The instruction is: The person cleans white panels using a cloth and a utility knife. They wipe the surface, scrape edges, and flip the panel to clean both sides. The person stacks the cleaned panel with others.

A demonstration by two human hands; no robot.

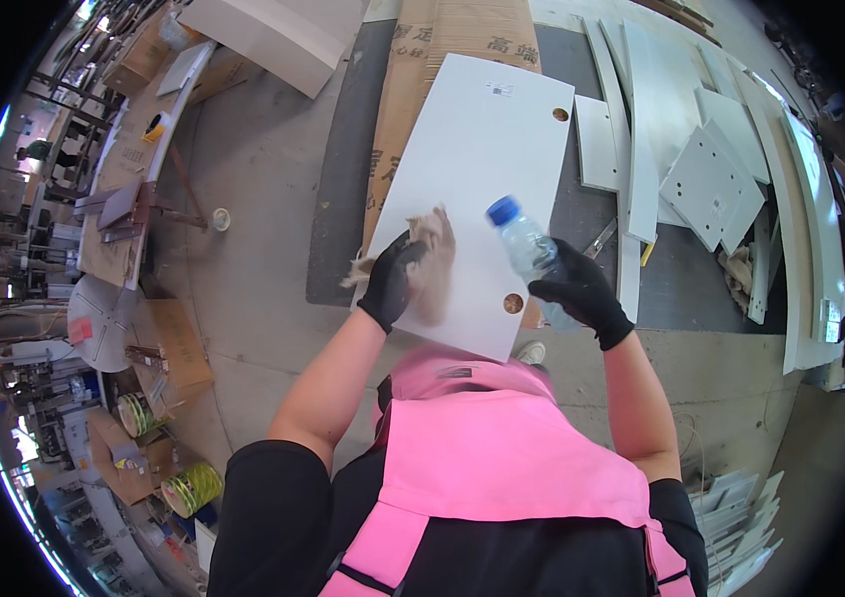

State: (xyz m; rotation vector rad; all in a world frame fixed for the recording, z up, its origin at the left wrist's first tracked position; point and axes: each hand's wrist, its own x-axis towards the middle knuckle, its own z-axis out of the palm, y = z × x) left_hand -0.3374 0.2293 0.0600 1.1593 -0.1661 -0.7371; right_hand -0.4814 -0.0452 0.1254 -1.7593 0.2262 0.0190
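My left hand (391, 280), in a black glove, grips a crumpled beige cloth (434, 257) above the near left part of a white panel (488, 157). The cloth is blurred, and whether it touches the surface I cannot tell. A clear plastic bottle (531, 242) with a blue cap is held by my gloved right hand (579, 287), tilted over the panel's right side. Two round holes with brown insides show near the panel's right edge, and a small printed label (499, 89) sticks near its far end.
Flattened cardboard (460, 30) lies under the panel on a dark work surface (340, 186). Several white boards (713, 183) lean and overlap at the right, near a bunched cloth (737, 272). A workbench (115, 254) stands at left. More white strips (740, 522) are stacked behind at lower right.
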